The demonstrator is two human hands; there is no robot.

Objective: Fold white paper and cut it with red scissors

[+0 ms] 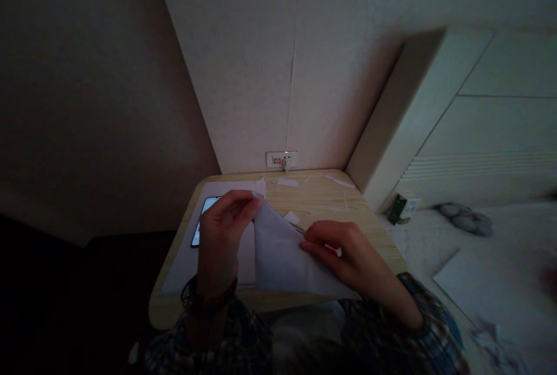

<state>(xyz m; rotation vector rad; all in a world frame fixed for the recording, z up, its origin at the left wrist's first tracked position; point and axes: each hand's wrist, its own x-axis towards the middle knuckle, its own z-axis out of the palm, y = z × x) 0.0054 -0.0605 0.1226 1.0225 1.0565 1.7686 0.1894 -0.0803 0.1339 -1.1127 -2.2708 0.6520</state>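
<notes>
A folded sheet of white paper (281,259), triangular in outline, is held up over the near half of the small table. Thumb and fingers of my left hand (228,218) pinch its upper left corner. My right hand (342,244) is closed around scissors (335,251), of which a bit of red handle shows through the fingers. A short stretch of the blade lies along the slanting upper edge of the paper; the rest is hidden by the hand and paper. Behind my left hand lies a lit phone (206,206) on white paper sheets (183,270).
Paper scraps (288,182) and thin strips lie about the wooden table (317,195). A wall socket (281,159) with a plug sits just behind it. On the bed at right are a green and white box (402,209), a grey soft item (465,219) and more paper (461,276).
</notes>
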